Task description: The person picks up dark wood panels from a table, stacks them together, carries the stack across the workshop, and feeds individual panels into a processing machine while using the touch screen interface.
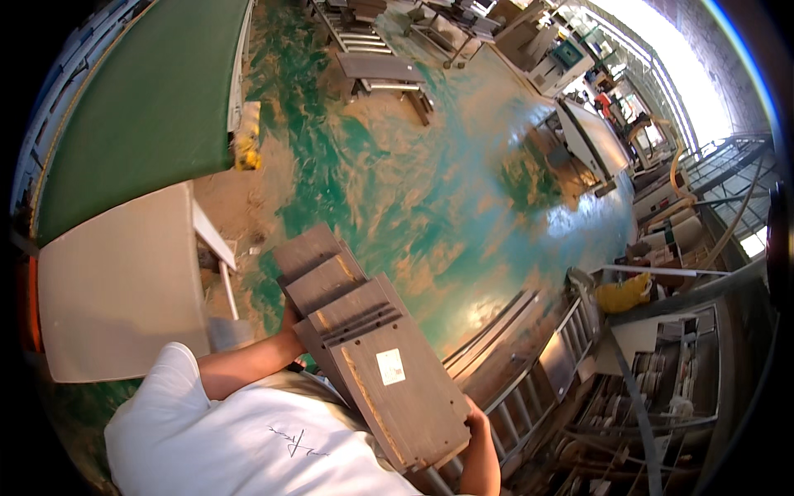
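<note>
I carry a stack of brown wood-grain boards (418,397) in front of my body. They lie staggered, with several shorter ends stepping out toward the far left (306,252). The top board has a white label (390,367), small dark holes and a yellowish strip along one side. My left hand (290,319) holds the stack at its left side; most of its fingers are hidden by the boards. At the near right end, my right hand (475,420) is closed round the edge, its fingertips partly out of sight underneath.
To my left stand a pale tabletop (124,285) and a green conveyor belt (149,107). A roller conveyor (517,401) with long strips beside it runs at my right. Further off, a low stand bears a board (379,68). Dust covers the green floor (447,190).
</note>
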{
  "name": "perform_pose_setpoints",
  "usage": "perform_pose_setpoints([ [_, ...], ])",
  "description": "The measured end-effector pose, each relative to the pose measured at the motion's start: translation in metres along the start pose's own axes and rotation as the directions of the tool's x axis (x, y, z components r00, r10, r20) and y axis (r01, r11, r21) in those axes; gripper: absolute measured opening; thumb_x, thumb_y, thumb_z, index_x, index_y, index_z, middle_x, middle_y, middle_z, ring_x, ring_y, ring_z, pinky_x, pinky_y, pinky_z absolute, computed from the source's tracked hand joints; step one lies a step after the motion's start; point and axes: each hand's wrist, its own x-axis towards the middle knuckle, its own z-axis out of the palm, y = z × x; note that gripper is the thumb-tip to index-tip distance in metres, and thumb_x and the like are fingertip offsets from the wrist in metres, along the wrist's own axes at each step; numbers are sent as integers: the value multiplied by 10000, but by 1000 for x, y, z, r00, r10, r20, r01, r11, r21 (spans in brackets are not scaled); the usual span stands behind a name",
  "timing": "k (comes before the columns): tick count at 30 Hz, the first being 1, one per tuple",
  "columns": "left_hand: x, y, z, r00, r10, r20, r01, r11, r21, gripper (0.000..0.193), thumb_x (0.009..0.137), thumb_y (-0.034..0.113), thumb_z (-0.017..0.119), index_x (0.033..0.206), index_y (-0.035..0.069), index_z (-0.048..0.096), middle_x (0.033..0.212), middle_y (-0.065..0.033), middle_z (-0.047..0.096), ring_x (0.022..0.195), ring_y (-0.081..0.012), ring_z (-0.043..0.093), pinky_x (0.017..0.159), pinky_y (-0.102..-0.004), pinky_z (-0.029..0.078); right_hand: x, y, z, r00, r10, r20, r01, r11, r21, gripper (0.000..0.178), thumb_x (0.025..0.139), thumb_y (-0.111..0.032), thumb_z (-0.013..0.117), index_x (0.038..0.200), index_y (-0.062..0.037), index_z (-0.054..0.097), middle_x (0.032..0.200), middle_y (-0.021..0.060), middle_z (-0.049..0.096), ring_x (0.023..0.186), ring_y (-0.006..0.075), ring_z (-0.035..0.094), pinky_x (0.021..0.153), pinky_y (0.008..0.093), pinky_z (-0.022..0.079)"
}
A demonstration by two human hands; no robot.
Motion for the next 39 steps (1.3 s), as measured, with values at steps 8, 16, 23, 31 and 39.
perform_pose_setpoints([
  [8,225,-124,91,946,279,163,-296,546,784,807,954,738,434,1515,158,456,1574,-122,436,1417,-363,438,1180,-591,332,36,-82,-207,967,-210,-141,232,959,162,454,775,-207,737,1136,64,694,967,76,739,876,130,638,748,357,545],
  [16,464,-160,187,994,-66,90,57,993,99,840,950,761,408,1520,145,448,1563,-146,444,1402,-369,461,1171,-596,349,125,-214,-420,967,-169,-189,188,978,87,450,773,-206,738,1131,64,695,967,76,739,877,129,637,748,357,544],
  [23,686,-187,288,972,223,76,-232,852,470,801,971,721,395,1524,145,446,1539,-142,478,1372,-375,496,1161,-575,377,204,-322,-578,954,-113,-277,147,984,104,447,772,-205,738,1126,64,695,967,77,739,878,129,636,748,357,543],
  [31,969,-167,388,999,-45,19,42,990,132,801,986,719,326,1522,137,452,1537,-140,485,1376,-378,495,1162,-574,376,331,-470,-750,934,-120,-338,175,975,135,443,771,-204,739,1121,64,695,966,77,739,879,129,635,749,357,542],
  [39,1196,-139,487,994,84,65,-89,993,82,739,1013,647,325,1508,116,460,1543,-154,469,1368,-381,498,1159,-572,378,497,-661,-966,943,-185,-278,208,977,54,440,769,-203,739,1116,64,696,966,78,739,879,129,634,749,356,541],
])
